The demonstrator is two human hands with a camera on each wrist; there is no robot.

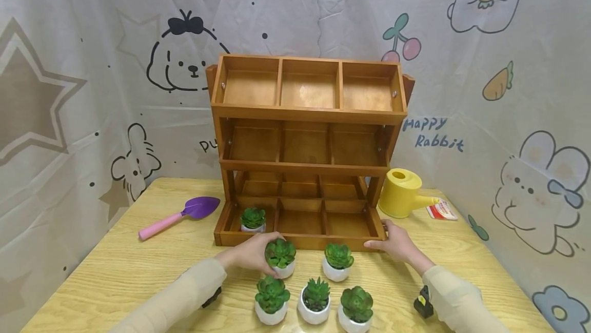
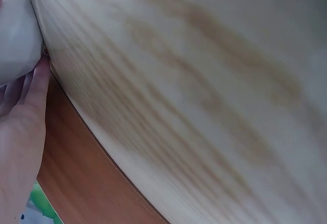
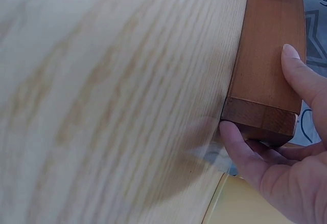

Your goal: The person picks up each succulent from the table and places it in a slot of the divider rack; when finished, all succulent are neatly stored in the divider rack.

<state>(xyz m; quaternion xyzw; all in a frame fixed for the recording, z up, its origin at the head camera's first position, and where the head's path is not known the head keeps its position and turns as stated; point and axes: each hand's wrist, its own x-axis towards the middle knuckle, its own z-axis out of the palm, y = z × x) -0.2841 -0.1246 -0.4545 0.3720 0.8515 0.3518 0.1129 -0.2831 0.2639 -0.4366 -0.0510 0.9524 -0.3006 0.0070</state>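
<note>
My left hand (image 1: 249, 254) grips a potted succulent (image 1: 280, 254) in front of the wooden tiered shelf (image 1: 304, 113). In the left wrist view, fingers curl at the white pot (image 2: 18, 36), close by the shelf's base. With thumb and fingers, my right hand (image 1: 398, 243) holds the shelf's front right bottom corner (image 3: 260, 112); the thumb lies on the front board and the fingers reach round the end. Another succulent (image 1: 253, 218) sits in the bottom tier's front left compartment.
Several more potted succulents, such as one (image 1: 338, 261) near the shelf and one (image 1: 316, 299) further forward, stand on the table (image 1: 138, 281). A purple trowel (image 1: 201, 208) lies at left. At right are a yellow watering can (image 1: 400, 194) and a red-white card (image 1: 442, 210).
</note>
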